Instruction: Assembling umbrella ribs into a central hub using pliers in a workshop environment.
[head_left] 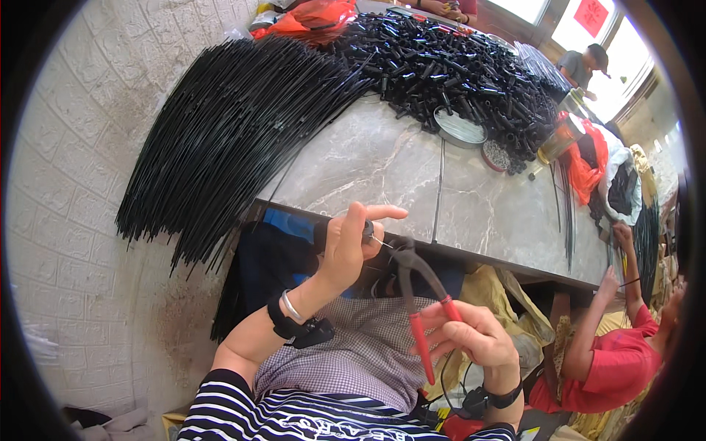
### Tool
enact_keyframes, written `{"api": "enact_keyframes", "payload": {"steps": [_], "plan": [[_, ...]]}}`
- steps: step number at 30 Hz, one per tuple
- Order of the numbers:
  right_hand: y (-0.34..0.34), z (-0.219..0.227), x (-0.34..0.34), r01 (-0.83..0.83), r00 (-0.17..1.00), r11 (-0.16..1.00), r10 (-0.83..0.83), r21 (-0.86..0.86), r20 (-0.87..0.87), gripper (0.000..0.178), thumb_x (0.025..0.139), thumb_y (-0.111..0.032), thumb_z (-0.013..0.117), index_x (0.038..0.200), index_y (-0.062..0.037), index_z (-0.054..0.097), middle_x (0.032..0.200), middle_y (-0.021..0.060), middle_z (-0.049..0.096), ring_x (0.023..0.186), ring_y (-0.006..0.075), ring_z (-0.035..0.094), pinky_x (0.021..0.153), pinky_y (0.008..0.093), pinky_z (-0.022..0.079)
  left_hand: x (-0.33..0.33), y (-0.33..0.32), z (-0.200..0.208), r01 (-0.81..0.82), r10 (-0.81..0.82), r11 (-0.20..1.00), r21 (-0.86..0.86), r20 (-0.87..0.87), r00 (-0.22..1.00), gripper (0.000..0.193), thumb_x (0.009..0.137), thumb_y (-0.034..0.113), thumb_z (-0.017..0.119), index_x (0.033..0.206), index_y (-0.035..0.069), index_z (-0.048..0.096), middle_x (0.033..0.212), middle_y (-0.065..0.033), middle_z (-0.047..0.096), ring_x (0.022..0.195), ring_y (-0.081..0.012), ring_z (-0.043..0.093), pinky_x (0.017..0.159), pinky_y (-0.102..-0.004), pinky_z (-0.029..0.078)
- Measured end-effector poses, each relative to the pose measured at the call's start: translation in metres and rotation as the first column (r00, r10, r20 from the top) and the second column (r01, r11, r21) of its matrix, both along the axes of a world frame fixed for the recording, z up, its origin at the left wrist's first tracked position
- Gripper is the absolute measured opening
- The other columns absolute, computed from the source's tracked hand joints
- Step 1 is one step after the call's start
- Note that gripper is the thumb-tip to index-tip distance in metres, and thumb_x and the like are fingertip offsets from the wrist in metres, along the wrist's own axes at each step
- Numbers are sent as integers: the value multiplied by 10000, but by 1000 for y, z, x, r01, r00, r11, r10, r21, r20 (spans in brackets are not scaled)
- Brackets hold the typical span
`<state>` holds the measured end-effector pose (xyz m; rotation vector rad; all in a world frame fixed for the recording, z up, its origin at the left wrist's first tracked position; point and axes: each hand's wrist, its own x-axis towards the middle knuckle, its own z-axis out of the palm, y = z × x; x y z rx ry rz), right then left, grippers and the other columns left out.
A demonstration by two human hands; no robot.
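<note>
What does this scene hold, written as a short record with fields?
Left hand: left hand pinches a small black tube piece with a thin wire sticking out.
Right hand: right hand grips red-handled black pliers, jaws at the wire.
Table: grey marble tabletop bears a fan of long thin black rods and a heap of short black tubes.
Nearby: person in red shirt.

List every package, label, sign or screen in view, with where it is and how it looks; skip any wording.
Red sign: top right, stuck on the bright window; a square sheet, red with dark marks.
Orange-red plastic bag: top middle, at the far end of the table behind the black tubes; crumpled and shiny.
Second orange-red bag: right end of the table; slumped, with dark contents.
White bag: just right of it; open, dark inside.
No screens show.
</note>
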<state>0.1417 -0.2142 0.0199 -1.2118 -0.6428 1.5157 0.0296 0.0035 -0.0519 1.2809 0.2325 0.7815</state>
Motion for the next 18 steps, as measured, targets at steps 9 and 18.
{"api": "enact_keyframes", "payload": {"steps": [9,18], "plan": [[2,-10,2,-127,954,992,126,14,-273,406,983,-179,447,1230,143,445,1028,258,620,788,270,680,610,321,585,-7,-6,7,-35,44,995,90,-93,995,728,1028,492,212,1033,-65,680,494,59,441,467,-12,340,460,-195,250],[-8,-15,-7,-10,999,1000,10,23,36,340,957,-205,519,1163,66,520,820,113,594,598,144,558,506,249,455,-8,-4,0,-1,2,995,104,-6,1000,663,1027,449,269,995,-67,685,495,57,421,465,-26,330,461,-206,257]]}}
